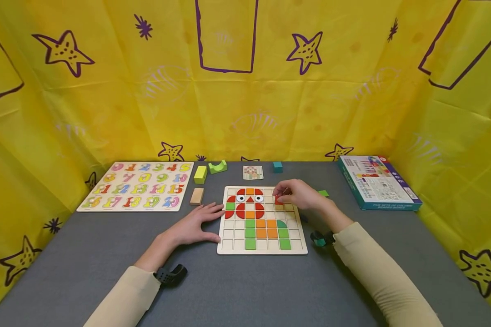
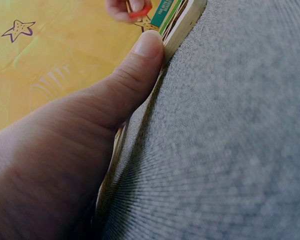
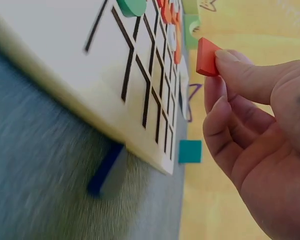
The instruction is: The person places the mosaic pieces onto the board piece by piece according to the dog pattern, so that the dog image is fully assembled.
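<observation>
A wooden grid board lies on the table. On it, red, orange, green and white-eyed tiles form a bird-like figure. My left hand rests at the board's left side, fingers extended and thumb against the edge; the left wrist view shows the thumb touching the board's side. Over the upper right of the grid, my right hand pinches a red square tile between thumb and fingers. The right wrist view shows that tile held above the board's surface.
A number puzzle board lies at left. Behind the grid are a wooden block, a yellow block, a green arch, a picture card and a teal cube. A boxed set sits at right. A dark blue piece lies beside the grid.
</observation>
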Demonstrator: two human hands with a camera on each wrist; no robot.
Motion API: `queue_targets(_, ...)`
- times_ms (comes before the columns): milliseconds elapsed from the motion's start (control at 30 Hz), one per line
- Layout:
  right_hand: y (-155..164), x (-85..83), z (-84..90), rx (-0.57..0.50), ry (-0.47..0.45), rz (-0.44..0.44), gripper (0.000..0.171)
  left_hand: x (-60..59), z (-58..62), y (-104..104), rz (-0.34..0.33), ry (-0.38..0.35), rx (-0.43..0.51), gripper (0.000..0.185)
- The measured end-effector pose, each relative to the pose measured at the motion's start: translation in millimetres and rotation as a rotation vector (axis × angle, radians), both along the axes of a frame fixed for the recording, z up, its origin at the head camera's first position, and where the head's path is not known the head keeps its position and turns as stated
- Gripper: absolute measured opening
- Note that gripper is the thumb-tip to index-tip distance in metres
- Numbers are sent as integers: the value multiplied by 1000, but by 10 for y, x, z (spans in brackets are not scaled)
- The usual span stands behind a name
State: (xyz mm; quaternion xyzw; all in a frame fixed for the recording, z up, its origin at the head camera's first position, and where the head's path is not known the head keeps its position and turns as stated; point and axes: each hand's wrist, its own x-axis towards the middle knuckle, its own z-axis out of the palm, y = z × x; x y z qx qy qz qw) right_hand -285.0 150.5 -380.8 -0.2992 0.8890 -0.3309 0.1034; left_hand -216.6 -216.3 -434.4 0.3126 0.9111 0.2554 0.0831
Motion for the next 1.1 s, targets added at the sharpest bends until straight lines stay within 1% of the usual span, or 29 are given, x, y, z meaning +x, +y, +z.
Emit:
queue_targets(133, -127, -139, -33, 7, -11, -11, 14, 1, 3, -13, 7, -5, -1, 91)
queue_targets(233, -193, -207, -53, 11, -14, -19, 12, 4, 2, -13, 3, -2, 2, 91)
queue_targets(533, -309, -347, -159, 48, -27, -37, 5, 2, -8, -11, -7, 4, 6, 91)
queue_targets(700, -343, -344, -191, 73, -31, -33, 4, -8, -9, -5, -2, -1, -5, 91)
queue_targets(833, -366, -302, -161, 93, -28, -24, 4, -6, -2, -5, 0, -2, -3, 91)
queue_targets(1100, -387, -282, -164, 129, -18, -64, 4, 6, 8, -1, -8, 6, 8, 90)
